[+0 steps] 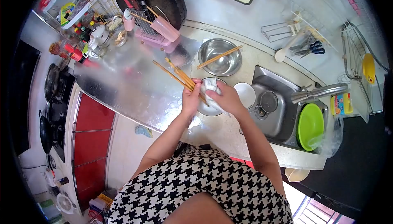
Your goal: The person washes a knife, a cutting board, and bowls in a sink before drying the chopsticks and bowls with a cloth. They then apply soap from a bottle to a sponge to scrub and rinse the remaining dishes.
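Note:
A bundle of wooden chopsticks [180, 76] is gripped in my left hand [191, 97], their upper ends fanned out towards the back left. My right hand [226, 97] is closed on a white cloth [211, 86], which lies against the lower part of the chopsticks. Both hands are above a white bowl [209, 111], mostly hidden beneath them. Behind them stands a steel bowl [221, 48] with a few more chopsticks [219, 57] resting across its rim. To the right of my right hand is another white bowl [245, 94].
A steel sink [282, 122] with a strainer [269, 102], a faucet [319, 93] and a green basin [310, 126] is on the right. At the back left, a pink utensil holder [165, 29] stands before a dark wok [172, 2]. Condiment bottles [83, 32] crowd the left corner.

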{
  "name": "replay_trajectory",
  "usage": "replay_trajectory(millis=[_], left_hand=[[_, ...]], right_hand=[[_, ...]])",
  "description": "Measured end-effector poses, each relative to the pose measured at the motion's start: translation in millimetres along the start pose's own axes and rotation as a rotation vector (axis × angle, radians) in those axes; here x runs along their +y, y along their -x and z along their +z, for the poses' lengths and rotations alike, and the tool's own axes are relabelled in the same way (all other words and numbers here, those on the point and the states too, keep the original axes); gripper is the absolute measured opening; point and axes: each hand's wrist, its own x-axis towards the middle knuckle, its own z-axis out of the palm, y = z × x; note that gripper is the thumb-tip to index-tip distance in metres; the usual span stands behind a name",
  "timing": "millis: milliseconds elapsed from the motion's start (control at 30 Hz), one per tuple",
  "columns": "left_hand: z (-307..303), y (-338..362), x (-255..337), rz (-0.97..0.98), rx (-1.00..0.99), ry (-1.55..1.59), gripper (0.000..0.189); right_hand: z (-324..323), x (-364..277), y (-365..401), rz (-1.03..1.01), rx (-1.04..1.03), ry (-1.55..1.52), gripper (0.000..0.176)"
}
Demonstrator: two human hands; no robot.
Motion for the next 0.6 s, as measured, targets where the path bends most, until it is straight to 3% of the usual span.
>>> replay_trajectory(millis=[67,167,200,300,433,600], left_hand=[[11,3,-1,-0.141,0.003,0.255,0.014],[16,1,-5,-0.195,-0.023,0.454,0.019],[22,1,-1,-0.18,-0.022,0.486,0.019],[26,6,9,-0.139,-0.031,0.471,0.02],[21,7,7,-0.079,0.011,0.383,0.022],[7,-1,34,-0.013,0.069,0.28,0.02]], right_hand=[[6,-7,1,-0.115,0.132,-0.233,0.032],[34,4,-7,-0.305,0.402,0.013,0.031],[42,7,-12,-0.386,0.477,-0.06,0.027],[46,23,-8,-0.32,0.35,0.006,0.025],[43,25,-5,-0.395,0.298,0.11,0.02],[38,45,0,-0.257,0.091,0.409,0.026]])
